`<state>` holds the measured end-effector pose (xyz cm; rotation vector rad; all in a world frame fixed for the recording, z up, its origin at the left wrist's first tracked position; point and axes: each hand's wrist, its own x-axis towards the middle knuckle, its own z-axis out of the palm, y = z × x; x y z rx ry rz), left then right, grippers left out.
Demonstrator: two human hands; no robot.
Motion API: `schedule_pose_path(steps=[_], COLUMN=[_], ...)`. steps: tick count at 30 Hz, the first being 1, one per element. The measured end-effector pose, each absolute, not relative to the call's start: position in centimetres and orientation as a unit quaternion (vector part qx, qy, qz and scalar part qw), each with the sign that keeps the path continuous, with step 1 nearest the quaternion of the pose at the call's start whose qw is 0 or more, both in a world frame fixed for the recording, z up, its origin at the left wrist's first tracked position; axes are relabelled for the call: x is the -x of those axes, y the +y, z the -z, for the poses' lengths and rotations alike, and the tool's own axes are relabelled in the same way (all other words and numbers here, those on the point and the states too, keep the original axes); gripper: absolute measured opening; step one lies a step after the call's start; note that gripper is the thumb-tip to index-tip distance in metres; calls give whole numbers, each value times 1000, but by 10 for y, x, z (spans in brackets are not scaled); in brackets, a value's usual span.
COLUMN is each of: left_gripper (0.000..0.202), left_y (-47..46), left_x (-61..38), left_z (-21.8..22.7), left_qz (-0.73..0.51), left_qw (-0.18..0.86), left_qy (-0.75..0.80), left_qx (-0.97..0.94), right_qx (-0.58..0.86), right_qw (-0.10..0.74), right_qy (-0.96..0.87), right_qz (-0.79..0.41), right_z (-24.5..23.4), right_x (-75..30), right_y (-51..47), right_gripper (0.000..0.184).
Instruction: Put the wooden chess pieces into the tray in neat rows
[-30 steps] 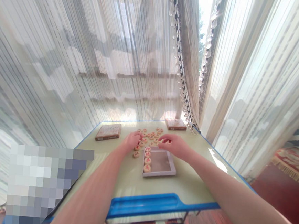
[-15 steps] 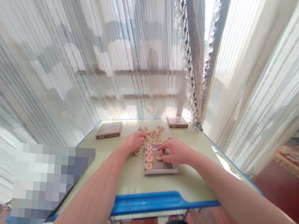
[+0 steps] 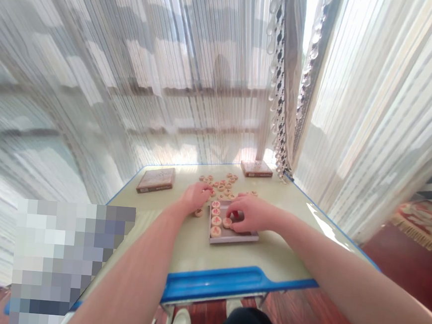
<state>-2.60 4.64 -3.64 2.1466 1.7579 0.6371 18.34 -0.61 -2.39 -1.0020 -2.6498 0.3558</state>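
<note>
Right hand [image 3: 249, 213], right of frame centre, pinches round piece [image 3: 227, 223] inside tray [image 3: 234, 242] at lower centre, beside column of four red-marked pieces [image 3: 216, 221]. Left hand [image 3: 196, 198], left of centre, is at left side of loose pieces [image 3: 221, 184] mid-frame; can't tell if it grips one.
</note>
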Motion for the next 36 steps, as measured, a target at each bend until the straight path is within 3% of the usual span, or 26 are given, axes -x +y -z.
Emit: schedule_pose_path(steps=[12, 18, 28, 36], left_gripper=[29, 21, 15, 18], left_y=[45, 44, 43, 43], left_x=[23, 23, 22, 24], left_z=[35, 37, 36, 36], left_qz=[-257, -230, -281, -273], left_qw=[101, 122, 182, 159], left_qy=[588, 591, 582, 568], left_qx=[-761, -764, -741, -760], right_qx=[361, 358, 425, 441], right_qw=[209, 212, 202, 198], right_qy=[-907, -908, -882, -875], right_qz=[-57, -41, -23, -21], right_z=[32, 37, 36, 36], right_x=[-179, -175, -169, -170], right_y=[1, 0, 7, 10], right_gripper=[17, 12, 18, 18])
